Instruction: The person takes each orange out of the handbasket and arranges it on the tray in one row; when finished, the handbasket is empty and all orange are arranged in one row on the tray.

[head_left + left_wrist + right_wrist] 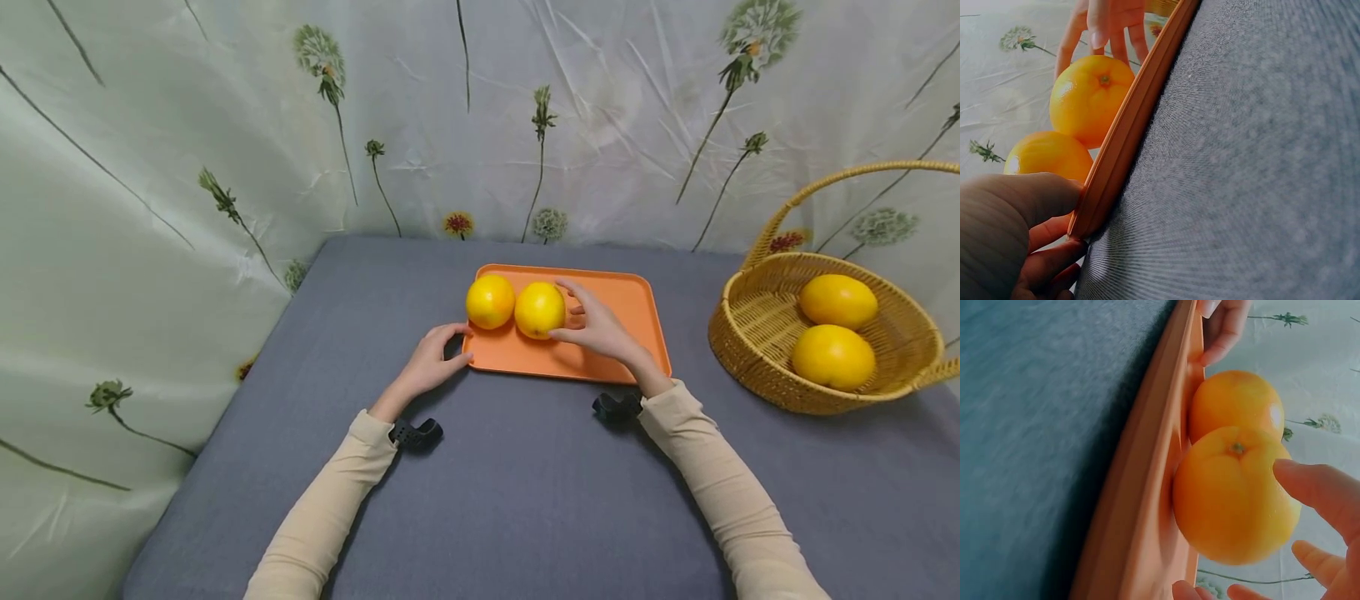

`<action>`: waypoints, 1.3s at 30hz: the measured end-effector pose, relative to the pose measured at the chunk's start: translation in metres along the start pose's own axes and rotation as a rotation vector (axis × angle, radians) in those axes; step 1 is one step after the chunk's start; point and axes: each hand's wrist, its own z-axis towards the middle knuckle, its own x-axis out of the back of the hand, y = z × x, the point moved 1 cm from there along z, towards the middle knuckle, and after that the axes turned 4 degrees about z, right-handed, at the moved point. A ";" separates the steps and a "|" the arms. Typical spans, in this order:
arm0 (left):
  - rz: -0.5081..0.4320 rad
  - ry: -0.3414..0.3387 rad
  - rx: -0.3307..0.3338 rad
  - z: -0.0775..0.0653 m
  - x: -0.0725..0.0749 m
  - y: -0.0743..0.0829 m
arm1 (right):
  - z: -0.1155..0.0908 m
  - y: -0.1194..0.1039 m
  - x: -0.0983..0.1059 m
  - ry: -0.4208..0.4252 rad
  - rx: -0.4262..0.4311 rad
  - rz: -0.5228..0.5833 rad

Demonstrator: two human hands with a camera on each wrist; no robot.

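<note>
Two yellow-orange oranges [491, 302] rest side by side at the left end of an orange tray [600, 287]. My left hand [431, 360] grips the tray's left edge; in the left wrist view the thumb [1054, 197] lies at the rim with fingers below it. My right hand [600, 329] is spread around the right side of the second orange [540, 310], thumb and index fingertips close to its skin. In the right wrist view that orange [1235, 497] sits on the tray, the thumb tip [1288, 472] at its side and the other fingers apart from it.
A wicker basket [738, 354] with a tall handle stands at the right, holding two more yellow-orange fruits [834, 358]. Grey cloth [510, 483] covers the table. A curtain with dandelion prints [450, 100] hangs behind and at the left.
</note>
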 end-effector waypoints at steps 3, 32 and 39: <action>0.001 0.005 0.000 0.001 0.000 0.001 | -0.006 0.000 0.006 0.004 -0.016 -0.019; 0.002 0.004 -0.010 0.002 0.002 0.004 | -0.064 0.002 0.057 0.172 0.008 -0.113; -0.004 0.000 -0.006 0.001 0.001 0.003 | -0.078 0.002 0.072 0.231 0.012 -0.126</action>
